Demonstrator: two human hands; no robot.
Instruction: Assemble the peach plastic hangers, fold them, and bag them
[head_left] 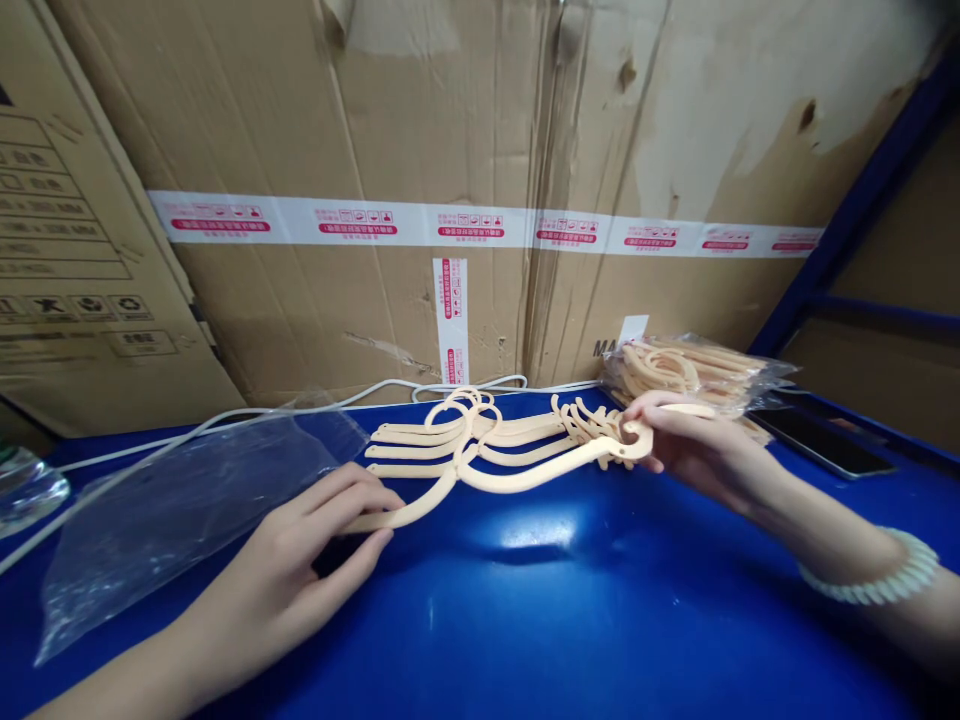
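The left hand [300, 560] is pinching one end of the cream hanger [420, 503], the right hand [694, 445] gripping the other. It is probably risking snagging the loose hangers [405, 436] just beyond both hands.

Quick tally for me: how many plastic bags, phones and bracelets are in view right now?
Plastic bags: 2, an empty bag and a bag of hangers
Phone: 1
Bracelet: 1
Total: 4
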